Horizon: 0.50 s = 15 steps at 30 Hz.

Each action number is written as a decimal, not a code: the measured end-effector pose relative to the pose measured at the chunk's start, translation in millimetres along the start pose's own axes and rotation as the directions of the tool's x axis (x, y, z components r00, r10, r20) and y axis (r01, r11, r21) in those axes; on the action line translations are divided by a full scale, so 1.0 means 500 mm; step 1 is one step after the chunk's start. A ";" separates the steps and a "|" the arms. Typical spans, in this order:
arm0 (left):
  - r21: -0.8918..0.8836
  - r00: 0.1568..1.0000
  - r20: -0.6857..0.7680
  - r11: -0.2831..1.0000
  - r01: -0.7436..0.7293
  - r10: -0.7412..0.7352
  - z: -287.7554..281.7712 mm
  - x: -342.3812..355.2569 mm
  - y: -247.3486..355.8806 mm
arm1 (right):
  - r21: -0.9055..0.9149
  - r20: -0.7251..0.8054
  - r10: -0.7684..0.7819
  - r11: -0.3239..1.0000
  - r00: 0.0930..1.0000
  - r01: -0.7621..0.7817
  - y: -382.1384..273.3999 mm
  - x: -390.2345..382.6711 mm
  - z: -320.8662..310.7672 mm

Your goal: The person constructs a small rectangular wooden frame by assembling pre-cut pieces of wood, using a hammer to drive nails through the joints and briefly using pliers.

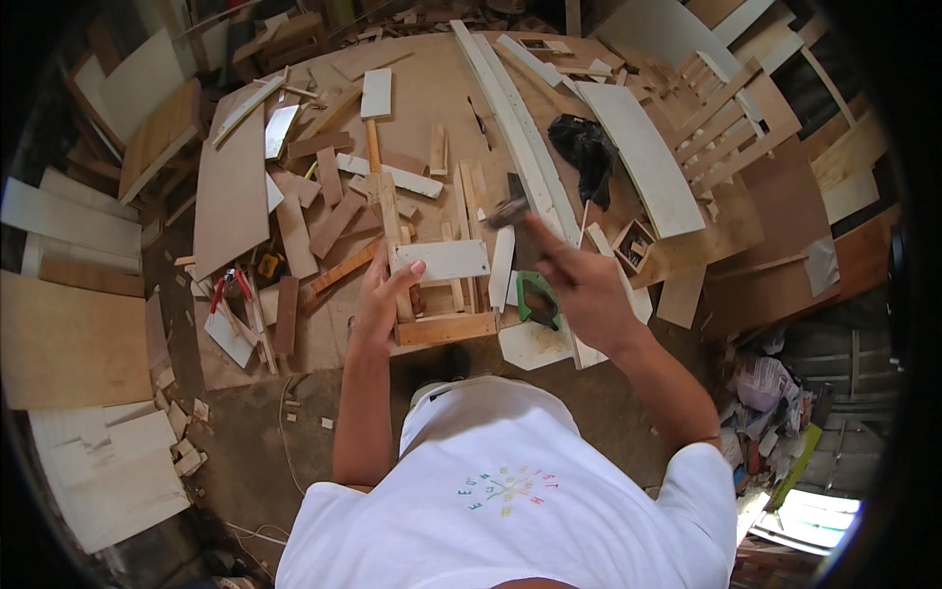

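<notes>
A small wooden frame [446,332] of light strips lies at the table's near edge, with a short white board [444,260] across its top. My left hand [376,306] is closed round the frame's left side, its thumb pressed on the end of the white board. Above and right of the board, my right hand [592,294] grips a hammer [507,212]. The hammer's head is raised and slightly blurred, apart from the board. Below my right hand lies a green-handled saw [536,302]. Any nail under the hammer is too small to make out.
Long white boards [520,128] run away from me on the right, beside a black plastic bag [583,157]. At left lie loose brown offcuts [339,224], red-handled pliers [230,288] and a yellow-and-black tape measure [269,264]. A slatted wooden piece [721,133] stands far right.
</notes>
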<state>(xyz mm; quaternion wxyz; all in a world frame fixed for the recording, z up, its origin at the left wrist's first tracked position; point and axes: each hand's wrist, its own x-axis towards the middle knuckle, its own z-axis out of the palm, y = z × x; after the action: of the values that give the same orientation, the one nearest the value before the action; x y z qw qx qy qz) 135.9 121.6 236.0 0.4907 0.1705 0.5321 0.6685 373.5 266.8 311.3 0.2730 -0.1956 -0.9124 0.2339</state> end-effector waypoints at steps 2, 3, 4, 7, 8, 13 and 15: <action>0.019 1.000 0.001 1.000 -0.005 0.005 -0.005 -0.001 -0.006 | 0.177 -0.185 0.119 0.980 0.975 -0.086 0.004 -0.025 -0.005; 0.016 1.000 -0.002 1.000 0.004 -0.004 -0.005 -0.004 -0.008 | 0.180 -0.164 0.135 0.978 0.977 -0.105 0.001 -0.033 -0.002; 0.013 1.000 -0.004 1.000 0.012 -0.012 -0.002 -0.005 -0.007 | 0.183 -0.139 0.146 0.976 0.980 -0.120 0.002 -0.037 0.001; 0.012 0.999 0.007 0.999 -0.042 0.042 -0.001 0.003 -0.003 | -0.047 0.128 0.026 0.999 0.991 -0.020 -0.011 0.001 -0.011; 0.010 0.999 0.008 0.999 -0.053 0.053 -0.005 -0.003 -0.009 | 0.029 -0.030 0.059 0.998 0.998 -0.058 -0.018 0.000 -0.016; -0.032 1.000 0.013 0.999 -0.006 0.007 -0.006 0.002 -0.013 | -0.012 0.078 0.175 0.985 0.981 -0.175 -0.031 -0.003 -0.011; -0.034 1.000 0.012 0.999 -0.028 0.028 -0.002 0.009 -0.010 | 0.028 0.021 0.085 0.996 0.996 -0.085 -0.019 -0.012 -0.002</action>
<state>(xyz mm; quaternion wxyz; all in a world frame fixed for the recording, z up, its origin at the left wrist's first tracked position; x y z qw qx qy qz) 135.3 124.7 229.6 0.4875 0.1738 0.5150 0.6833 376.5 256.4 314.7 0.2564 -0.2279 -0.9025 0.2604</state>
